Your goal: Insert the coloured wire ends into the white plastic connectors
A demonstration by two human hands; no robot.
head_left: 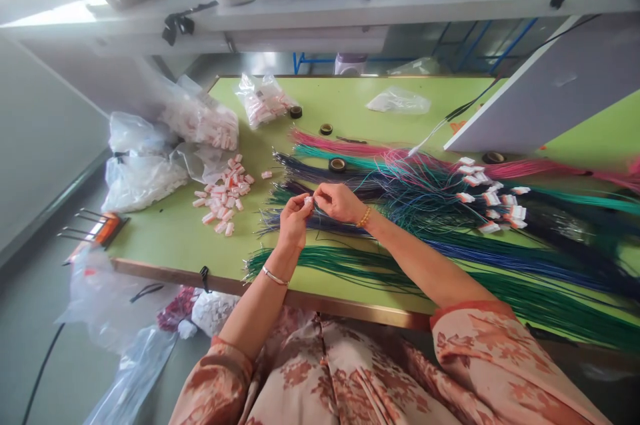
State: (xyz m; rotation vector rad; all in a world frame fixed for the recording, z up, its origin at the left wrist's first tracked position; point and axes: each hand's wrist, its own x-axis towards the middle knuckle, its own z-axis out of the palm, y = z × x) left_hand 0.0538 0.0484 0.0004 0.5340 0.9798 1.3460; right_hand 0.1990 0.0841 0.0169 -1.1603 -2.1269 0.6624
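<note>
Across the lower half of my view I have the green worktable (165,238), its near edge running just in front of the person. Above it I see the white shelf (310,17), and at the right a pale upright panel (550,85) standing on the tabletop. Long wire bundles run crosswise over the table: the dark green wires (350,262) nearest the person, the blue wires (465,250) beyond them, and the pink wires (325,142) farthest. At the left I make out a plastic bag of connector housings (215,124), with a smaller bag (263,104) to its right. Both hands meet over the wires, near their left ends. I can see the left hand (294,217) pinching a small housing (309,201) between thumb and fingers, raised above the wires. The right hand (337,202) is curled, thumb and forefinger pressed together close against that housing; I cannot tell whether a wire lies between them. Right of the hands I find a cluster of wired connectors (493,200); to the left, a loose pile of housings (227,193). Beyond the hands, a roll of black tape (337,169) sits on the wires.
</note>
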